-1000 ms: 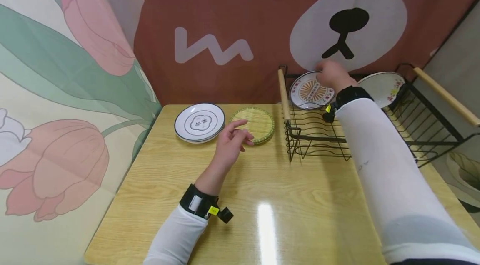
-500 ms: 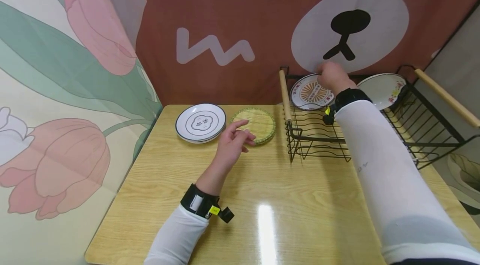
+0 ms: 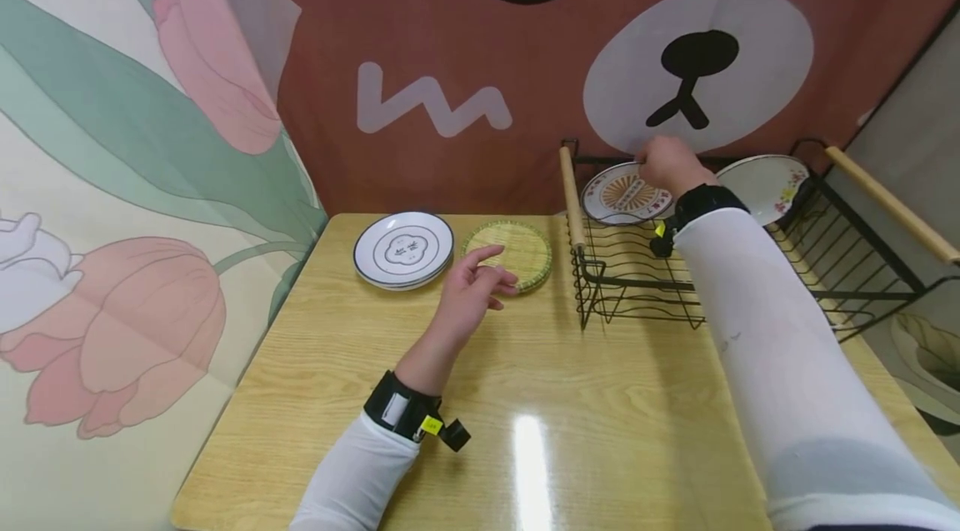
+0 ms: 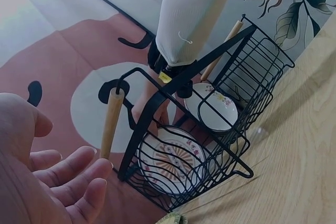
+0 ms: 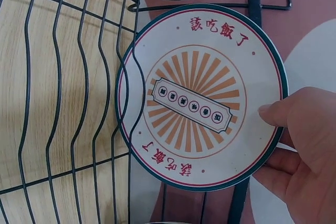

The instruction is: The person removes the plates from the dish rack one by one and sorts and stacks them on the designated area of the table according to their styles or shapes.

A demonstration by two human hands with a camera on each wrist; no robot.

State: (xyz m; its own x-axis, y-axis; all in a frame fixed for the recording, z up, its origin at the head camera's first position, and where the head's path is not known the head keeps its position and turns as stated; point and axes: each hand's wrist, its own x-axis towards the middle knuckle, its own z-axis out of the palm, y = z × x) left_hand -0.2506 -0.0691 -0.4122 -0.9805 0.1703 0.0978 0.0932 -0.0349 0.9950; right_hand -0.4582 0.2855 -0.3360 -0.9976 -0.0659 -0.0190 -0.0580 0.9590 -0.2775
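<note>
My right hand pinches the rim of a plate with an orange sunburst, red characters and a dark green edge, thumb on its face and fingers behind. That plate leans in the left part of a black wire dish rack, its lower edge among the wavy wires. My left hand hovers with relaxed, slightly bent fingers in front of a round woven mat, holding nothing. To the left of it, a small stack of white plates with blue rims sits on the table.
A larger white dish with painted flowers leans in the rack's right part. Wooden handles rise at both rack ends. A patterned cloth wall stands right behind the wooden table.
The head view has tilted slightly, so the scene sits a little lower. In the rack, the sunburst plate's top has tipped back a little under my right hand. My left hand stays nearly still.
</note>
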